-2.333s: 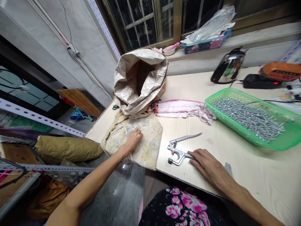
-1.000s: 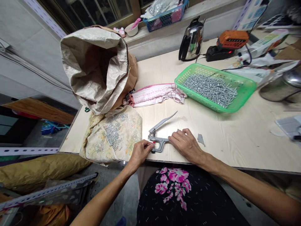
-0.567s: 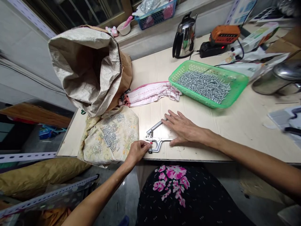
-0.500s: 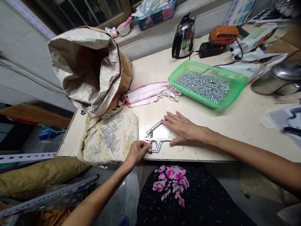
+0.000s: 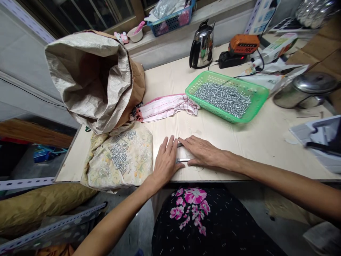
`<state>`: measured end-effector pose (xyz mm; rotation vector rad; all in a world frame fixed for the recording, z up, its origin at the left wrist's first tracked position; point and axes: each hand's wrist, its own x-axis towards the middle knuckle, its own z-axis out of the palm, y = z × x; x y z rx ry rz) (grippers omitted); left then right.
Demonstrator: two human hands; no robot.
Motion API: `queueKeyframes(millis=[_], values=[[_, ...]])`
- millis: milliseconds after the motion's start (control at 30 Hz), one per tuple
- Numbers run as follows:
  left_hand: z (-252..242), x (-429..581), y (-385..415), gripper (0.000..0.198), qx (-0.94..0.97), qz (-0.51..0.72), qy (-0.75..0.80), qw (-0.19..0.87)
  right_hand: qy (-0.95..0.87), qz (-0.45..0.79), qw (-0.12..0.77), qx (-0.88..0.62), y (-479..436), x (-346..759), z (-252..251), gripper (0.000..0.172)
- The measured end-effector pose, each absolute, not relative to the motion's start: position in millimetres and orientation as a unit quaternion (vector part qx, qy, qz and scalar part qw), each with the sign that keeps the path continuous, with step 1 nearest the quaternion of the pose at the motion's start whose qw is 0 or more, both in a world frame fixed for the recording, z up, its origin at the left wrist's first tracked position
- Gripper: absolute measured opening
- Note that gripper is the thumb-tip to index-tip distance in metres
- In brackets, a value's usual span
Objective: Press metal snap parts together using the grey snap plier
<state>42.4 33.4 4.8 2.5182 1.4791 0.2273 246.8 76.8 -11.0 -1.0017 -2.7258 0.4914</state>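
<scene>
A pair of silver snap pliers (image 5: 183, 160) lies on the table near its front edge, with only short lengths of its two handles showing between my hands. My left hand (image 5: 165, 160) lies over the head of the pliers with fingers stretched out and thumb apart, so the head is hidden. My right hand (image 5: 204, 151) spans the handles, its fingers on the upper one and its thumb by the lower one. Left of my hands, small metal rivet-like pieces (image 5: 121, 151) are scattered on a folded floral cloth (image 5: 141, 151).
A green basket (image 5: 226, 117) of similar metal pieces stands at the back right. Behind the floral cloth is a large open paper sack (image 5: 128, 96), with a pink-and-white cloth (image 5: 165, 108) beside it. Further back are a kettle (image 5: 203, 44) and an orange battery (image 5: 243, 44) on a charger.
My left hand has gone from pinching at the red-marked head of the pliers to lying flat over it. My right hand has shifted slightly and stays at the handles. The view has moved a little.
</scene>
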Motion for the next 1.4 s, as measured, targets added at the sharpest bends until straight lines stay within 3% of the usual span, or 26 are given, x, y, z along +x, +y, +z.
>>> queueKeyframes(millis=[100, 267, 400, 533, 633, 667, 733, 800, 867, 967, 1133, 1267, 1400], values=[[5, 49, 59, 0.076, 0.883, 0.01, 0.444, 0.155, -0.913, 0.163, 0.084, -0.364, 75, 254, -12, 0.078], [9, 51, 63, 0.035, 0.881, -0.03, 0.439, 0.173, -0.909, 0.138, 0.069, -0.387, 66, 259, -7, 0.031], [9, 54, 49, 0.01, 0.87, -0.017, 0.457, 0.184, -0.919, 0.13, 0.081, -0.363, 59, 254, -15, 0.007], [5, 58, 44, 0.01, 0.863, -0.01, 0.47, 0.185, -0.928, 0.114, 0.085, -0.345, 59, 248, -23, 0.018], [3, 55, 47, 0.012, 0.861, -0.006, 0.474, 0.186, -0.926, 0.107, 0.073, -0.354, 64, 249, -18, 0.005], [3, 52, 48, 0.021, 0.859, 0.011, 0.476, 0.187, -0.924, 0.108, 0.066, -0.36, 67, 251, -14, 0.012], [6, 41, 49, 0.041, 0.846, 0.067, 0.496, 0.184, -0.921, 0.118, 0.062, -0.366, 73, 255, -7, 0.047], [11, 27, 45, 0.037, 0.812, 0.116, 0.546, 0.171, -0.918, 0.13, 0.075, -0.367, 77, 258, -4, 0.065], [18, 14, 37, 0.027, 0.769, 0.11, 0.612, 0.152, -0.912, 0.127, 0.096, -0.377, 78, 260, -5, 0.054], [24, 2, 22, 0.035, 0.722, 0.027, 0.674, 0.152, -0.906, 0.108, 0.099, -0.396, 78, 258, -13, 0.034], [18, 3, 18, 0.029, 0.678, -0.041, 0.693, 0.24, -0.908, 0.067, 0.094, -0.402, 86, 251, -25, 0.012], [15, 4, 23, 0.03, 0.651, -0.089, 0.685, 0.315, -0.912, 0.054, 0.097, -0.395, 94, 251, -27, 0.014], [26, 5, 14, 0.018, 0.716, -0.085, 0.677, 0.151, -0.911, 0.058, 0.086, -0.398, 96, 248, -24, 0.014]])
